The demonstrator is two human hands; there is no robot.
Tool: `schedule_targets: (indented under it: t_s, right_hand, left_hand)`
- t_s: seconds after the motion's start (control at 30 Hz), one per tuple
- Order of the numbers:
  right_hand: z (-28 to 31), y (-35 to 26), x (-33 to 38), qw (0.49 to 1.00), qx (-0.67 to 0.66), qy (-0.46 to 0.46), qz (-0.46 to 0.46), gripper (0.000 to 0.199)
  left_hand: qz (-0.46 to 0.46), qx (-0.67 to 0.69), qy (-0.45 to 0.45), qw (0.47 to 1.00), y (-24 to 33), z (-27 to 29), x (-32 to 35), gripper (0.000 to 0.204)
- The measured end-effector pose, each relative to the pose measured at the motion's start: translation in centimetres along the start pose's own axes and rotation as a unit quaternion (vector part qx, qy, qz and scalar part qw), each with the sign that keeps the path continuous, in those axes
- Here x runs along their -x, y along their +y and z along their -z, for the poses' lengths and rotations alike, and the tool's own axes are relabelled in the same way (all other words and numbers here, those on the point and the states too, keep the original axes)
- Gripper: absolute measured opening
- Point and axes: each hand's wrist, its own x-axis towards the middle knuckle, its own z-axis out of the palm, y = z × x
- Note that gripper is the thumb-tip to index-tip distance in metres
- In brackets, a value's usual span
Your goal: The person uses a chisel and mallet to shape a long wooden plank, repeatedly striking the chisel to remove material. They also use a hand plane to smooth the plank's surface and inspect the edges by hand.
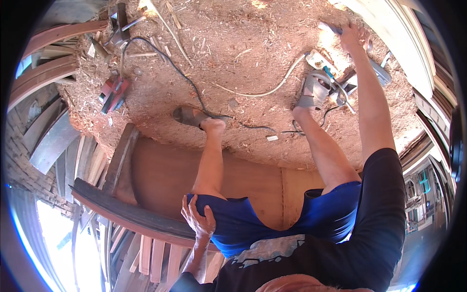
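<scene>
My left hand (198, 217) rests on the blue shorts (287, 224) at my left knee, its fingers apart and holding nothing. At the far right, my right arm stretches out over the dusty ground. There my right hand (354, 39) is curled at a narrow grey object (332, 27) that sticks out to its left; glare and the fingers hide its kind. Just below that hand lie a white power strip (318, 60) with a blue plug (329, 72) and a grey tool (381, 73), partly behind my forearm.
Wood shavings cover the ground. A red and black power tool (115, 95) lies at the left, near a black cable (170, 61). A metal-shafted tool (133, 23) is at the far left. Curved timbers (53, 78) are stacked leftward; a pale board (404, 39) leans at the right.
</scene>
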Motion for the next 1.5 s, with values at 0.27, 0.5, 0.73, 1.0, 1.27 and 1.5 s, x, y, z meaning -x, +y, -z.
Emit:
schedule_targets:
  t_s: [0.27, 0.5, 0.73, 1.0, 1.27, 1.5]
  right_hand:
    - [3.1, -5.7, 13.5, 0.989, -0.105, 0.007, 0.105, 0.022]
    - [9.1, -14.8, 32.6, 0.868, -0.455, -0.151, 0.126, 0.031]
    - [18.9, -24.2, 52.5, 0.673, -0.640, -0.276, 0.247, 0.016]
    - [32.5, -35.6, 68.5, 0.533, -0.628, -0.504, 0.259, 0.028]
    - [40.3, -48.9, 84.3, 0.626, -0.330, -0.095, 0.700, 0.060]
    - [43.9, -59.7, 92.3, 0.564, -0.171, -0.040, 0.807, 0.034]
  left_hand:
    - [-0.036, 0.055, -0.020, 0.998, -2.0, 1.5, -0.8, 0.043]
    - [-0.005, 0.122, -0.012, 0.992, -3.0, 3.0, 0.0, 0.062]
    - [-0.253, 0.289, 0.129, 0.914, -1.9, 10.6, 2.4, 0.107]
    - [-0.325, 0.355, 0.327, 0.813, -18.0, 26.2, 3.6, 0.083]
    - [-0.178, 0.525, 0.413, 0.723, -36.2, 36.4, 5.4, 0.055]
    - [0.013, 0.740, 0.423, 0.524, -43.1, 37.9, 3.8, 0.059]
